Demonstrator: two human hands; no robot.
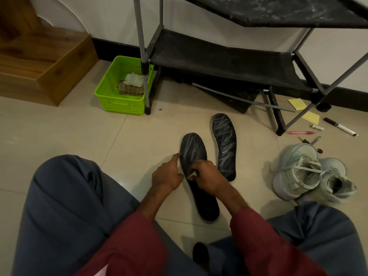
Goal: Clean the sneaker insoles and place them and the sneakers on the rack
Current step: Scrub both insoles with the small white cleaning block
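Note:
Two black insoles streaked with white marks lie on the tiled floor. The near insole [199, 188] is under my hands; its heel half looks dark and unmarked. My left hand [167, 176] holds its left edge with the fingers. My right hand [207, 176] presses a small pale wipe [191, 174] on its middle. The second insole [225, 144] lies just to the right, untouched. A pair of pale grey-green sneakers [306, 172] sits on the floor at the right. The black shoe rack [219, 62] stands against the wall, its shelves bare.
A green basket [111, 96] with cloths stands left of the rack leg. A wooden step [45, 64] fills the far left. Yellow notes [310, 116], a marker [340, 127], a pink pen [300, 132] and small bits lie under the rack's right side. My knees frame the bottom.

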